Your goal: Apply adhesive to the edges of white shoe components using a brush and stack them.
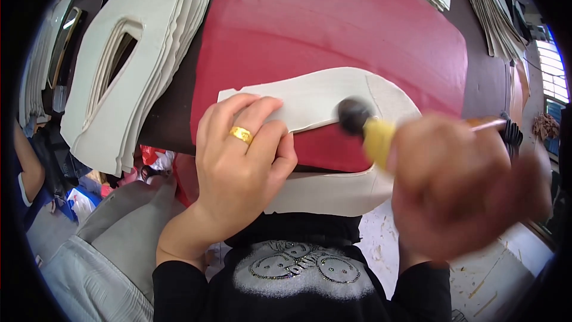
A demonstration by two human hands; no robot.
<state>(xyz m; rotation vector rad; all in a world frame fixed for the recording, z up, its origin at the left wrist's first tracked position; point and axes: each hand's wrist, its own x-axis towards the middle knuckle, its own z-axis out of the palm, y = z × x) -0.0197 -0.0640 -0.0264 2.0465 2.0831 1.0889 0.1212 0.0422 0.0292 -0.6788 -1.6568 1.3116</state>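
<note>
Head view: the landmark is the wide red mat [333, 30] that covers the dark tabletop [485, 83]. On its near part lies a cream, curved, flat cut piece of leather-like sheet [316, 98], with its lower arm hanging past the mat's near edge toward the person's body.

The left hand [241, 167], with a gold ring on one finger, lies flat with fingers pressed down on the left end of the cream piece at the mat's near-left part. It seems to pin the sheet so it cannot slide; this grip is a flat press and not a closed hold.

The right hand [465, 185], blurred by motion, is closed around a yellow-handled brush with a dark round head [363, 122]. The head touches the cream piece near its middle bend, just right of the left fingertips, so the worked spot sits between the two hands. The brush stands tilted, handle toward the near-right of the mat.

Left of the mat a stack of cream cut pieces with slot openings [137, 53] rests on the tabletop. Beyond the mat's far-right corner lie more fanned pale sheets [494, 12].
</note>
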